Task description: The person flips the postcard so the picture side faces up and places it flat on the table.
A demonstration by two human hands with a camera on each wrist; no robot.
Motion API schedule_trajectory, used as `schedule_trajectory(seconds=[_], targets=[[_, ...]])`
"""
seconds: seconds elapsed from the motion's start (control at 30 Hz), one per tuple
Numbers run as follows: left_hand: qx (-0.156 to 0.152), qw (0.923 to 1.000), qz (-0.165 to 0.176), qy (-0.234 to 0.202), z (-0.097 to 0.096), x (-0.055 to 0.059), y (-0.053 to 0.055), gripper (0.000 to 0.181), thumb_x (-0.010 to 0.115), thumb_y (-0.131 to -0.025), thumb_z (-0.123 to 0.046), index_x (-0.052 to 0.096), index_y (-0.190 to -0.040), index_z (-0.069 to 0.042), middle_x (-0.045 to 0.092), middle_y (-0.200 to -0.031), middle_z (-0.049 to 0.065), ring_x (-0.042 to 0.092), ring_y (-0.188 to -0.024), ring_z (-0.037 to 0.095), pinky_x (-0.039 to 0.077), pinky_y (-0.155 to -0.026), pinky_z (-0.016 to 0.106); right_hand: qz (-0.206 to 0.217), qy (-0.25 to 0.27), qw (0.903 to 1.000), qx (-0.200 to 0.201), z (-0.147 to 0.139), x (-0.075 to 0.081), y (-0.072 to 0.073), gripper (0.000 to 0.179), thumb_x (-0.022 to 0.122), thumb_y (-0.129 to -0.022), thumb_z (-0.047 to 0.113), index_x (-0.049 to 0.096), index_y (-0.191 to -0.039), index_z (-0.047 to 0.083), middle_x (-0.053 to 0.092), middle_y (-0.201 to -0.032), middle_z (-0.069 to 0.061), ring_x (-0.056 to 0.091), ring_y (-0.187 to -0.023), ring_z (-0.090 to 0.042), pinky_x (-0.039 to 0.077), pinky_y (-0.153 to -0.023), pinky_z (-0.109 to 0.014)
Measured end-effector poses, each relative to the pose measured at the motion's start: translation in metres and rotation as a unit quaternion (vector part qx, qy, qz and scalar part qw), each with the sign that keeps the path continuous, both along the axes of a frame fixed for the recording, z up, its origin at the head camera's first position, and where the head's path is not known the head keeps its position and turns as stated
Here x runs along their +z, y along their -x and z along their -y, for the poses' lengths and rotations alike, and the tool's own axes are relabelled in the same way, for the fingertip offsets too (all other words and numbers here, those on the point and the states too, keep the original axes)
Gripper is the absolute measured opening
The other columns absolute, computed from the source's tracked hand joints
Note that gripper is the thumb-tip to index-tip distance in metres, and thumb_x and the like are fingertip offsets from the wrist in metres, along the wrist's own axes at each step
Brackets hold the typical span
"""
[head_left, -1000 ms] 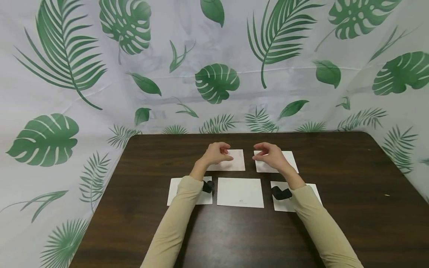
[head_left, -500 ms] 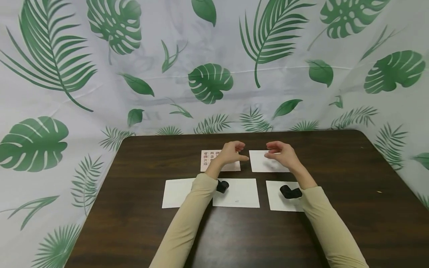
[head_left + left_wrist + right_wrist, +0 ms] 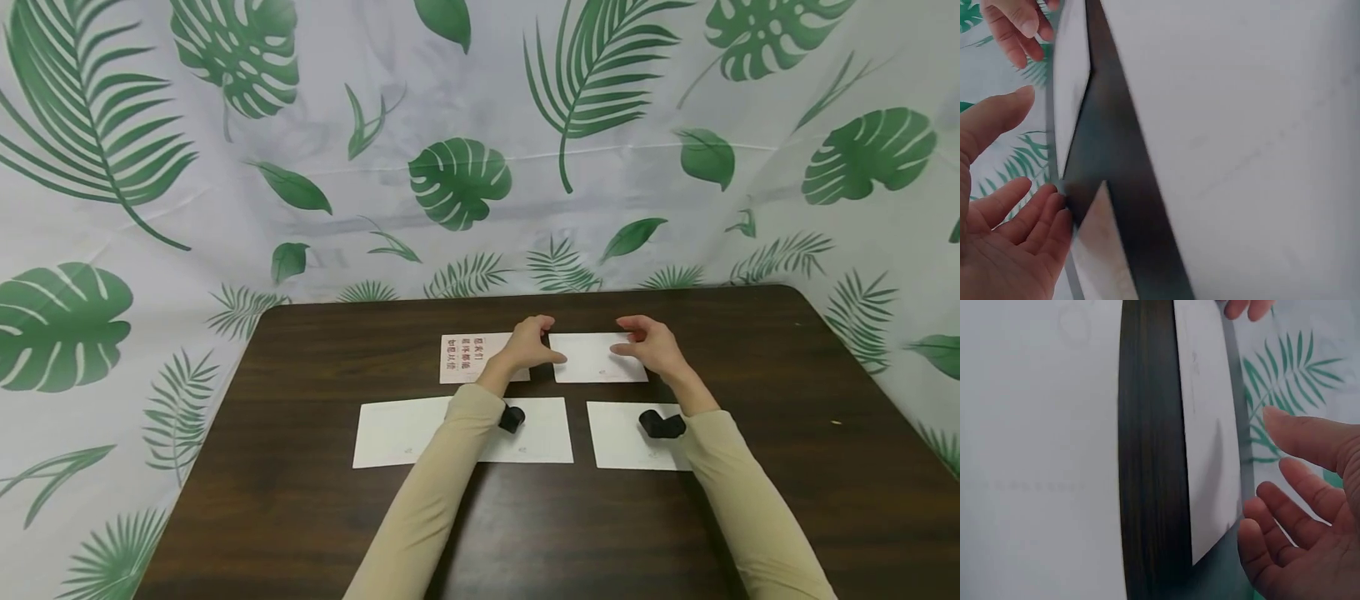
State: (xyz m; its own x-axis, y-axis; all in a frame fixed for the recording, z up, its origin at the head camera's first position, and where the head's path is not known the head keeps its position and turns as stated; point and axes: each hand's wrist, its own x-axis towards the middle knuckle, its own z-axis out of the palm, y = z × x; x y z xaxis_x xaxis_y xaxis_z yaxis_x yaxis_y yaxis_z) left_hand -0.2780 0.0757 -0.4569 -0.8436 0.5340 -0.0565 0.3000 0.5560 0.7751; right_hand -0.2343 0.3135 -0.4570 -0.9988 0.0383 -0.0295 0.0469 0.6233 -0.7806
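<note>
A plain white card (image 3: 585, 360) lies flat at the back right of the table. My left hand (image 3: 527, 346) hovers at its left edge, thumb and fingers apart. At its right edge my right hand (image 3: 655, 346) hangs in the same loose curve. Neither hand holds anything; in the left wrist view, the left hand (image 3: 1019, 244) has its palm turned up beside the cards. A card with red printed characters (image 3: 459, 360) lies to the left, its right part covered by the left hand. The right wrist view shows the right hand (image 3: 1304, 512) beside the white card (image 3: 1210, 444).
Nearer to me lie a left white card (image 3: 397, 433), a middle white card (image 3: 543, 437), partly under my left sleeve, and a right white card (image 3: 618, 442). Black wrist cameras (image 3: 512, 418) overlap the front cards. Behind the dark wooden table (image 3: 360, 342) hangs a leaf-patterned cloth (image 3: 322, 242).
Both hands have moved right, the left from over the printed card to the plain card's left edge, the right to its right edge. Red characters have come into view. The head view has turned slightly right.
</note>
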Motion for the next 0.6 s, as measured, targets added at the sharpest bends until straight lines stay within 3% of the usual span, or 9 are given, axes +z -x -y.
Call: schedule_trajectory(seconds=[0.23,0.6], targets=[[0.001,0.9981,-0.024,0.057,-0.006,0.000,0.002,0.070,0.077,-0.077,-0.019,0.044,-0.136,0.000,0.049,-0.130,0.013,0.042,-0.124,0.026,0.037,-0.100,0.031,0.040,-0.047,0.9980,0.016,-0.008,-0.005,0.005,0.058,0.073,-0.080,0.007,0.047,-0.130,-0.006,0.043,-0.131,-0.029,0.041,-0.112,-0.041,0.035,-0.096,-0.053],[-0.015,0.9825,-0.082,0.166,-0.013,0.003,0.000,0.067,0.078,-0.076,-0.030,0.051,-0.134,-0.008,0.045,-0.133,0.013,0.041,-0.122,0.028,0.043,-0.093,0.032,0.015,-0.143,0.9872,0.068,-0.012,-0.004,0.015,0.058,0.078,-0.073,0.010,0.053,-0.122,-0.010,0.048,-0.117,-0.029,0.037,-0.108,-0.043,0.030,-0.094,-0.057]])
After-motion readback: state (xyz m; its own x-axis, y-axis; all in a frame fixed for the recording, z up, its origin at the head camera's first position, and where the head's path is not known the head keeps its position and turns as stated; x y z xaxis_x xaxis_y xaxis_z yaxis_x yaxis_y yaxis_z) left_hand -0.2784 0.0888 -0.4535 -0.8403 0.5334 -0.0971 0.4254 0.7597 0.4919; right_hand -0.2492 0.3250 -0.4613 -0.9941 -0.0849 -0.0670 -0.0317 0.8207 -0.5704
